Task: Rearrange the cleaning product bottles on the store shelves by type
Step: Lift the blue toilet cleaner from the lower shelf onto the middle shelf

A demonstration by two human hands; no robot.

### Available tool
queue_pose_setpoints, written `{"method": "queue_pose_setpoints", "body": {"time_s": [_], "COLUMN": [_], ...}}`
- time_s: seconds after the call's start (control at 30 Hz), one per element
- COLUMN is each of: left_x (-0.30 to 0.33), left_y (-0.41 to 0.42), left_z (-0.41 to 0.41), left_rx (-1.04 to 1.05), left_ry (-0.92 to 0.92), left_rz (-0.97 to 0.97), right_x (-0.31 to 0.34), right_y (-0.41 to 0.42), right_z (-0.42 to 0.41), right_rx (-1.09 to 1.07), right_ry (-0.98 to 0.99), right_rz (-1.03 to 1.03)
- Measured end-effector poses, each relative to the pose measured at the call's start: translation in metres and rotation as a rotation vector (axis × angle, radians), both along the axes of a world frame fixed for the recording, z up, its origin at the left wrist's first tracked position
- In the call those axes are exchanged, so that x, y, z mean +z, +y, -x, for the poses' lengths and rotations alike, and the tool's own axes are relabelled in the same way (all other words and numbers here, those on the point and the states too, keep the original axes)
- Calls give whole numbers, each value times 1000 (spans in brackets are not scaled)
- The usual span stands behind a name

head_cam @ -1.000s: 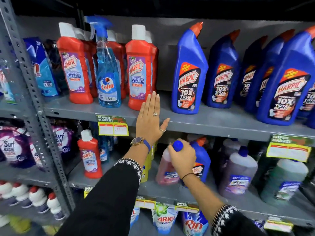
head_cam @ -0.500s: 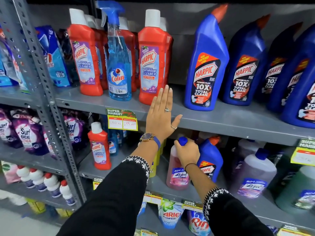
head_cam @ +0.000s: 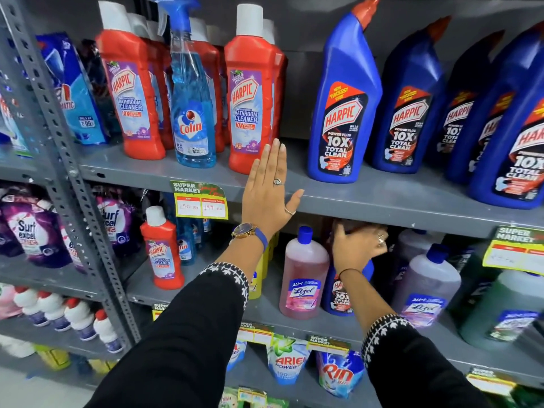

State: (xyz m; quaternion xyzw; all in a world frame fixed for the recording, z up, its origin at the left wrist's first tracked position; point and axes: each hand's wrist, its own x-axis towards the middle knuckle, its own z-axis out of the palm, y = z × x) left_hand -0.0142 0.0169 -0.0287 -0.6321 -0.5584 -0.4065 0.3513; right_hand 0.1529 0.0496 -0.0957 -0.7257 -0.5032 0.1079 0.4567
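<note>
My left hand (head_cam: pixel 269 195) is open and flat, fingers up, resting against the front edge of the upper shelf (head_cam: pixel 382 198) just below a red Harpic bathroom cleaner (head_cam: pixel 250 98). My right hand (head_cam: pixel 354 248) is under that shelf, wrapped over the top of a small blue Harpic bottle (head_cam: pixel 338 293) on the middle shelf; its cap is hidden by my fingers. A pink Lizol bottle (head_cam: pixel 303 278) with a blue cap stands free just left of it. On the upper shelf a blue Colin spray (head_cam: pixel 191 113) stands among red Harpic bottles, with large blue Harpic bottles (head_cam: pixel 344 113) to the right.
On the middle shelf a small red Harpic (head_cam: pixel 162 251) stands at the left, with a purple Lizol (head_cam: pixel 426 287) and a green bottle (head_cam: pixel 500 313) at the right. Surf Excel pouches (head_cam: pixel 32 231) fill the left bay beyond a grey upright (head_cam: pixel 73 187). Detergent pouches hang below.
My right hand let go of the pink Lizol bottle's cap and moved right onto the small blue Harpic bottle. The left hand stays on the shelf edge. The view moved closer.
</note>
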Motion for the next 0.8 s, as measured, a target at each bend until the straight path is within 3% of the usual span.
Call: {"method": "queue_pose_setpoints", "body": {"time_s": [0.13, 0.23, 0.4, 0.57, 0.8], "left_x": [0, 0, 0, 2, 4], "left_y": [0, 0, 0, -1, -4], "left_z": [1, 0, 1, -1, -2], "left_rx": [13, 19, 30, 39, 27], "left_ry": [8, 17, 23, 27, 7], "left_rz": [-11, -4, 6, 25, 64], "right_x": [-7, -7, -10, -10, 10], "right_y": [15, 15, 7, -13, -57], "right_z": [-32, -36, -36, -36, -38], "right_rx": [47, 270, 260, 183, 251], "right_ry": [257, 222, 172, 273, 310], "right_rz": [175, 359, 260, 207, 117]}}
